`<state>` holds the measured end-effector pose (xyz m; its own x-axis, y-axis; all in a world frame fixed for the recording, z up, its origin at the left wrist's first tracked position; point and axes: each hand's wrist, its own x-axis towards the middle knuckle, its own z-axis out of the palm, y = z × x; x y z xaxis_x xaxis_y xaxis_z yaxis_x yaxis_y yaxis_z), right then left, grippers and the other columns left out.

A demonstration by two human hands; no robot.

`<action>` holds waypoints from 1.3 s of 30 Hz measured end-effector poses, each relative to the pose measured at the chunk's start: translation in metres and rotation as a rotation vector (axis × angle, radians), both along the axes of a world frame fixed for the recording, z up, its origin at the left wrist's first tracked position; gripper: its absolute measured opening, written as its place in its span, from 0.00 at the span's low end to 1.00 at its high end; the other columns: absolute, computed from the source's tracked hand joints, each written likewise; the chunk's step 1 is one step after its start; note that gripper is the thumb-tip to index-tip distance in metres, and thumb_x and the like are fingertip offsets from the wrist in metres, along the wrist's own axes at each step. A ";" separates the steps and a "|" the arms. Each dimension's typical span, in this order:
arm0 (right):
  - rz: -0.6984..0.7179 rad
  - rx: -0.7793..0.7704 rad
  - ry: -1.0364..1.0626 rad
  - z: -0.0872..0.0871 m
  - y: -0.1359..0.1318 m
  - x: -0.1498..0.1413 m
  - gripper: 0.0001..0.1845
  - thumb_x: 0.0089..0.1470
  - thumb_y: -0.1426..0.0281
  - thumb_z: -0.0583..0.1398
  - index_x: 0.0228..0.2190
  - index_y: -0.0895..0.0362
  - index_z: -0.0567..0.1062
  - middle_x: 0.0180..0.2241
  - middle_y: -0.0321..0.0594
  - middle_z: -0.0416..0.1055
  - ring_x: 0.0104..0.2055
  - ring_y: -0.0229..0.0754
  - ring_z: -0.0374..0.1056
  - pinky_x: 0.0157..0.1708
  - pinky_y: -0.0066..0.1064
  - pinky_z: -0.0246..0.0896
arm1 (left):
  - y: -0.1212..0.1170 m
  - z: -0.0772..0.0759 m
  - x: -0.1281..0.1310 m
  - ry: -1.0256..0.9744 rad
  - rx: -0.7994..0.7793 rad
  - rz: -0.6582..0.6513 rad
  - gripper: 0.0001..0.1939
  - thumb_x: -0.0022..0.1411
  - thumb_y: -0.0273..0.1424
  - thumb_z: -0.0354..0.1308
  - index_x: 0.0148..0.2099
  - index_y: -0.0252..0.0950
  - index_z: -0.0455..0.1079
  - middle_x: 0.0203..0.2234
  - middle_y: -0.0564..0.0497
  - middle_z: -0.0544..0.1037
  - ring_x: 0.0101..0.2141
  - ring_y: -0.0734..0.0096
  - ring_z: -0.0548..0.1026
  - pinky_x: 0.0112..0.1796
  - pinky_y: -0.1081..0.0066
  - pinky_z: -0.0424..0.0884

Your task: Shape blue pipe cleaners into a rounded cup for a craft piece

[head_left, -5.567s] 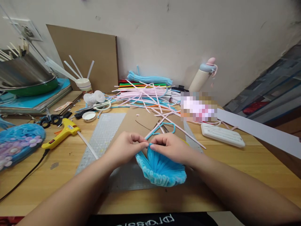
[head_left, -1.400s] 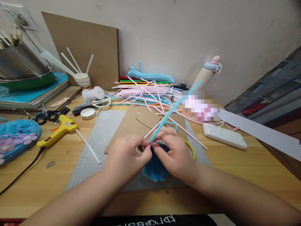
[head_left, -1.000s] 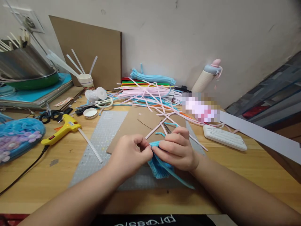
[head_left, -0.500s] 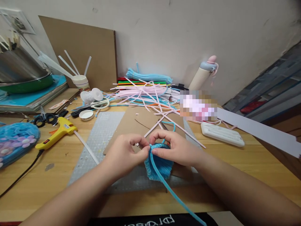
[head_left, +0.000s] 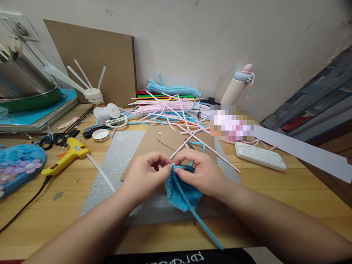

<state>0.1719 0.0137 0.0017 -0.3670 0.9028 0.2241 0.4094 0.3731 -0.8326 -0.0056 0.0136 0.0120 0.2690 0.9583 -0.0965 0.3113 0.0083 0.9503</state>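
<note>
Our left hand [head_left: 150, 176] and right hand [head_left: 202, 174] pinch the blue chenille piece [head_left: 181, 196] above the cutting mat [head_left: 110, 165]; we should steady its folds, keeping the loose stem [head_left: 198, 218] untangled.

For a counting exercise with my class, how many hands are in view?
2. The left hand pinches the top edge of the ribbed blue piece; the right hand pinches the same edge, just beside it. No other hand shows.

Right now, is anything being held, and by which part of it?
Yes: a fuzzy blue pleated piece, pinched at its top edge by the fingers of the left hand and right hand.
</note>
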 end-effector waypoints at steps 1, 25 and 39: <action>-0.008 -0.017 0.001 0.000 0.000 0.000 0.03 0.48 0.74 0.59 0.30 0.57 0.73 0.33 0.37 0.73 0.37 0.39 0.68 0.39 0.31 0.61 | 0.001 -0.001 0.001 -0.048 -0.028 0.003 0.07 0.52 0.33 0.59 0.31 0.33 0.71 0.23 0.55 0.72 0.25 0.76 0.67 0.27 0.75 0.62; 0.106 0.062 0.078 -0.004 0.008 0.005 0.09 0.49 0.78 0.59 0.33 0.57 0.75 0.32 0.37 0.73 0.34 0.36 0.68 0.36 0.30 0.63 | 0.007 -0.007 0.000 -0.136 -0.115 -0.036 0.07 0.51 0.32 0.59 0.31 0.33 0.69 0.24 0.55 0.71 0.26 0.77 0.66 0.29 0.75 0.60; 0.190 0.137 -0.013 0.002 0.011 0.012 0.03 0.53 0.74 0.58 0.33 0.58 0.71 0.32 0.38 0.71 0.32 0.35 0.65 0.33 0.28 0.63 | 0.006 -0.007 0.001 -0.207 -0.142 -0.092 0.08 0.53 0.33 0.60 0.31 0.33 0.68 0.24 0.55 0.71 0.26 0.78 0.65 0.29 0.75 0.61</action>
<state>0.1840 0.0244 0.0039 -0.5311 0.7788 0.3338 0.3314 0.5535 -0.7641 -0.0047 0.0198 0.0054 0.3820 0.9097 -0.1626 0.1162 0.1273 0.9850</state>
